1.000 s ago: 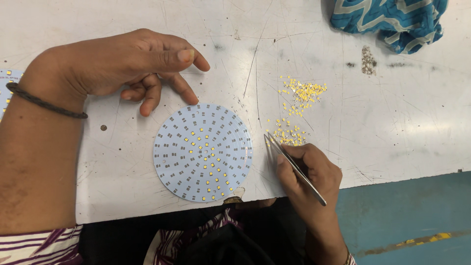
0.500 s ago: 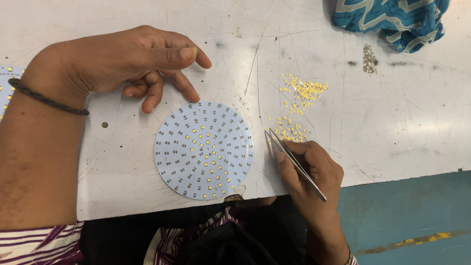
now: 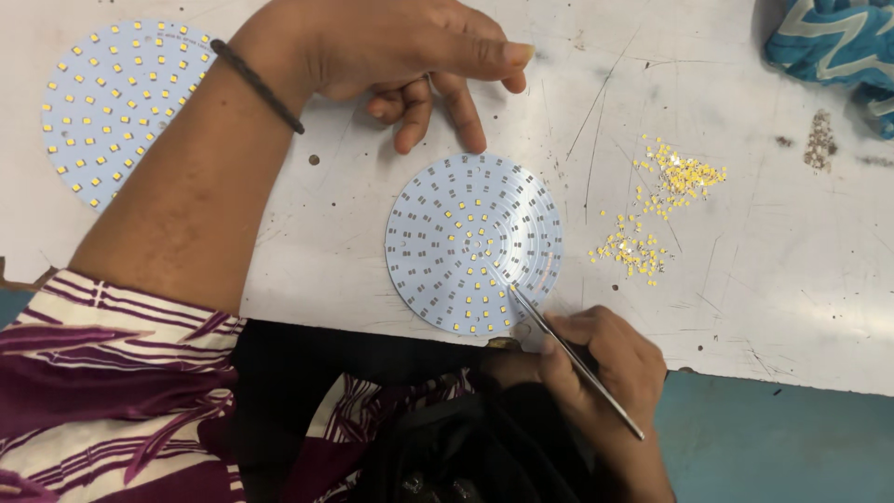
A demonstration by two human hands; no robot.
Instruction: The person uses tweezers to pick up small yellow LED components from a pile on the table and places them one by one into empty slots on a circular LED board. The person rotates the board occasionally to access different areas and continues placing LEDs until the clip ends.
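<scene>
A: Centre of frame: round white circuit disc, thin and flat, rings of small pads; yellow chips fill only the inner rings and lower part. Lies on the scratched white table, near its front edge.

B: Right hand?

A: Lower centre-right. Fingers pressed together, pinching slim metal tweezers. The tips rest on the disc's lower right area. Whether a chip sits between them, cannot tell.

B: Left hand?

A: Top centre, resting on the table just above the disc. Thumb straight, fingers loosely curled under, holding nothing. Dark band at the wrist.

B: Elsewhere?

A: Loose heap of tiny yellow chips right of the disc, grainy scatter. Second disc, upper left, fully dotted yellow. Blue patterned cloth, upper right corner. Striped purple-and-cream sleeve, lower left.
</scene>
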